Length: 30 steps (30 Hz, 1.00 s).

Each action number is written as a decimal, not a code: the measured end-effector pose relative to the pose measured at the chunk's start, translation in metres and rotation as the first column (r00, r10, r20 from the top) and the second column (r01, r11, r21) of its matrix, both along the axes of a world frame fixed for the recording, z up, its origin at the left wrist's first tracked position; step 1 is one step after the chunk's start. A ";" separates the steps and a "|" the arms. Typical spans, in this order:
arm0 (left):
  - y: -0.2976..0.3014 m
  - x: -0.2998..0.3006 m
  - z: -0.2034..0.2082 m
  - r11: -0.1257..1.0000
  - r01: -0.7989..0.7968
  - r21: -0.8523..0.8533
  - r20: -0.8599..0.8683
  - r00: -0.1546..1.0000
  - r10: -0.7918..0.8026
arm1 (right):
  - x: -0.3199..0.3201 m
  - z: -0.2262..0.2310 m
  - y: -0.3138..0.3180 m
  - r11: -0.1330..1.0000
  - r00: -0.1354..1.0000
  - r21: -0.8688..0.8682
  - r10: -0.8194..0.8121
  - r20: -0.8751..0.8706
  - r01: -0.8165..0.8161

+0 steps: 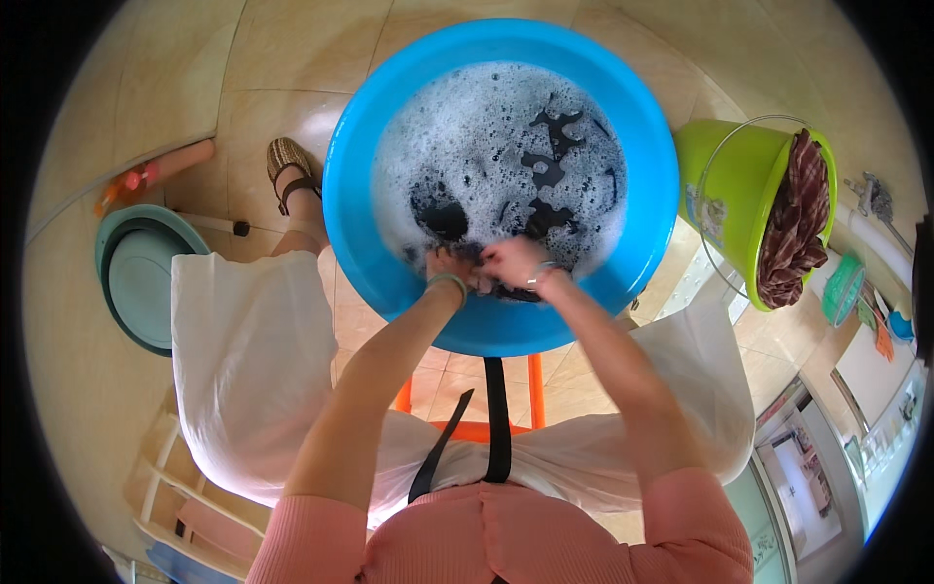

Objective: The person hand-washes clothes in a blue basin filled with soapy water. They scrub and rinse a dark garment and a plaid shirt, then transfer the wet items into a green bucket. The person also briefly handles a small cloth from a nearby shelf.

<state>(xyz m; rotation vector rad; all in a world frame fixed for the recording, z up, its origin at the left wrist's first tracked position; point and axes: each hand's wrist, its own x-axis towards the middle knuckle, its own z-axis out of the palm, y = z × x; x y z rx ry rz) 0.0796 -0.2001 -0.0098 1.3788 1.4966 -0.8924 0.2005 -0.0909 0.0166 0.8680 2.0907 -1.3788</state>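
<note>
A large blue basin (pixel 355 209) stands before me, full of water under white suds (pixel 486 117). Both my hands are at its near side, close together. My right hand (pixel 514 261) is closed, its fingers pinching dark wet cloth (pixel 470 250) at the surface. Beside it, my left hand (pixel 451 268) is bent down into the foam and seems closed on the same cloth; its fingertips are partly hidden. Dark patches (pixel 443 216) break through the suds; whether they are cloth or bare water, I cannot tell.
To the right, a lime-green bucket (pixel 728 185) with a wire handle lies tilted, a brown-red checked cloth (pixel 800 224) hanging in its mouth. Grey-green basins (pixel 146 277) sit at the left. Behind the blue basin's near rim shows an orange stool (pixel 536 389). A small wooden rack (pixel 185 492) is lower left.
</note>
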 end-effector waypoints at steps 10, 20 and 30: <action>0.019 0.028 0.080 0.999 -0.006 -0.033 0.062 0.998 0.008 | 0.045 -0.008 0.050 0.887 0.896 0.360 -0.383 0.225 0.288; 0.017 0.004 0.083 0.980 -0.079 -0.181 0.249 0.961 0.123 | 0.025 0.138 0.029 0.414 0.371 -0.294 -0.909 -0.192 0.862; 0.031 0.007 0.146 -0.129 -0.754 -0.644 0.346 -0.438 0.829 | 0.023 0.286 0.006 0.225 0.129 -0.513 -0.968 -0.216 0.828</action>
